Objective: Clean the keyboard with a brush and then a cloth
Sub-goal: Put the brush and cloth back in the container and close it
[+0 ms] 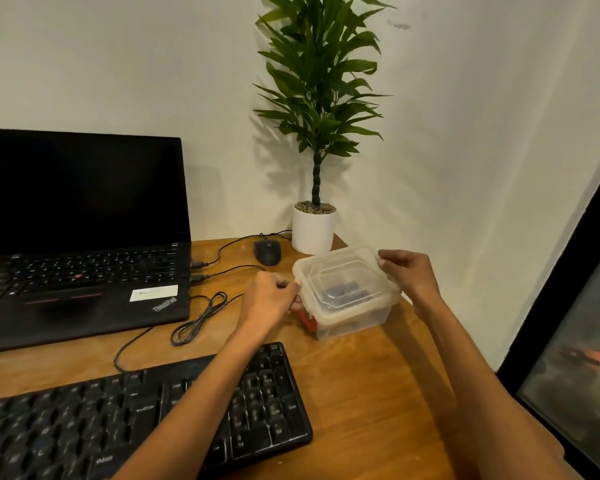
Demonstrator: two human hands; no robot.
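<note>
A black keyboard (125,417) lies at the front left of the wooden desk (361,393), partly under my left forearm. Behind it to the right stands a clear plastic box (354,317) with a clear lid (343,271) and a red latch (307,322) on its left side. Something dark shows dimly inside the box. My left hand (269,299) pinches the lid's left edge above the latch. My right hand (407,271) grips the lid's right edge. No brush or cloth is plainly visible.
An open black laptop (84,237) sits at the back left with cables (198,320) trailing from its side. A black mouse (267,252) and a potted plant (314,226) stand behind the box. The desk's right edge runs by a dark window frame (551,306).
</note>
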